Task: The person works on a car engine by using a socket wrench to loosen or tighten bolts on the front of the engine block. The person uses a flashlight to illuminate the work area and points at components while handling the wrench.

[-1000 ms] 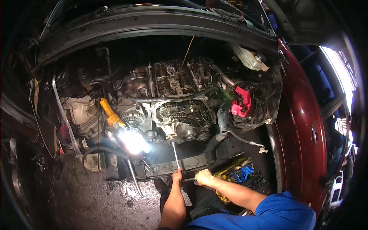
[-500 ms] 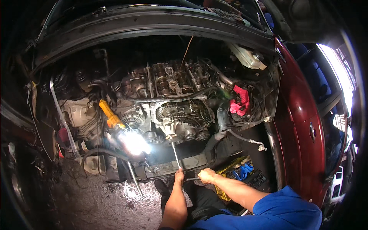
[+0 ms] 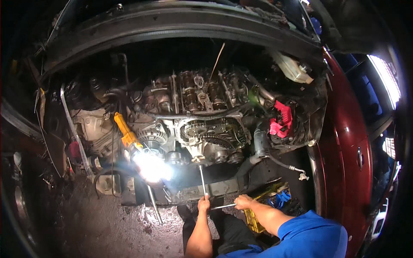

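Note:
A long metal extension bar [image 3: 202,179] runs from the lower front of the opened engine [image 3: 215,133] back toward me. My left hand [image 3: 203,204] is closed round its near end. A slim metal handle [image 3: 223,207] stretches sideways from there, and my right hand [image 3: 244,202] grips its right end with curled fingers. The bar's far tip meets the engine below a pale bracket [image 3: 196,148]; the joint itself is too small to make out. Above the bracket, a timing chain [image 3: 215,136] shows in the uncovered front of the engine.
A lit yellow work lamp [image 3: 124,130] glares left of the bar. Below it a metal tube [image 3: 154,204] points toward the floor. A loose hose [image 3: 284,164] hangs at the right. Near my right arm sits a yellow tray [image 3: 254,220]. A dark red car door [image 3: 344,159] stands at the right.
My right hand has moved away from my left, and more of the handle shows between them. My left hand stays at the bar's near end. The whole view has shifted slightly.

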`<state>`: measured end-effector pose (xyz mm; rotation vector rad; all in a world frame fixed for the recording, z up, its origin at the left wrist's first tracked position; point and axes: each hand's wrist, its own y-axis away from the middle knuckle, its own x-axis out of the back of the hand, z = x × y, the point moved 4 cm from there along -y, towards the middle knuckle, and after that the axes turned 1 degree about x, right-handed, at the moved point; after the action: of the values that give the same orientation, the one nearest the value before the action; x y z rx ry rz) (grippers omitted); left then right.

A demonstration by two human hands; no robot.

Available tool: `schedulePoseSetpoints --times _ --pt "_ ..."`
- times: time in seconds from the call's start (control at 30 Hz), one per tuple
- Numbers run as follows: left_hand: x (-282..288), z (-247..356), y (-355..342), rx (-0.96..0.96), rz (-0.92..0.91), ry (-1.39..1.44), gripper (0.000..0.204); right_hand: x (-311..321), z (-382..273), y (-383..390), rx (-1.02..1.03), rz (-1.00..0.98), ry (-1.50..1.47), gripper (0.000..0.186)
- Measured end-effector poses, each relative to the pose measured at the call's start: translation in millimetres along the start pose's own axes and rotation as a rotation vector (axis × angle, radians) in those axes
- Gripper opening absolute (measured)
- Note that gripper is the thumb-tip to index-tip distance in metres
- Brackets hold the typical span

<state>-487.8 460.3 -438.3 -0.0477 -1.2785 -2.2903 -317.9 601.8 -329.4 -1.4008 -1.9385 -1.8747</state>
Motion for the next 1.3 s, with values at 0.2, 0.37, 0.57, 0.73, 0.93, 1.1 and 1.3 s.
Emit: schedulePoseSetpoints --times 0.2,0.37,0.57,0.73,0.93,1.1,1.3 --pt "-4.9 17.1 7.9 0.048 -0.018 0.087 0.056 -18.9 19.1 0.3 -0.074 0.023 -0.026 0.030" --pt "-6.0 -2.7 -14.6 0.089 -0.067 0.248 0.047 5.7 7.8 1.5 -0.041 0.110 0.002 0.028" --pt "-0.7 -5.1 -13.4 -0.016 0.035 0.197 0.052 32.2 -18.8 10.8 0.024 0.135 -0.033 0.032" --pt "2.9 17.9 10.0 -0.020 -0.006 0.188 0.056 37.8 -38.6 25.3 -0.019 0.135 -0.030 0.036" --pt "1.6 17.6 14.3 0.011 0.016 0.229 0.056 68.1 -103.8 30.2 0.106 0.205 0.036 0.027" --pt "15.5 -1.0 4.7 0.022 0.114 0.179 0.055 91.8 -131.0 32.6 0.189 0.412 0.160 0.013" --pt "2.0 19.0 19.8 -0.042 -0.021 0.316 0.052 57.7 -72.4 37.8 -0.015 0.175 0.241 0.015"
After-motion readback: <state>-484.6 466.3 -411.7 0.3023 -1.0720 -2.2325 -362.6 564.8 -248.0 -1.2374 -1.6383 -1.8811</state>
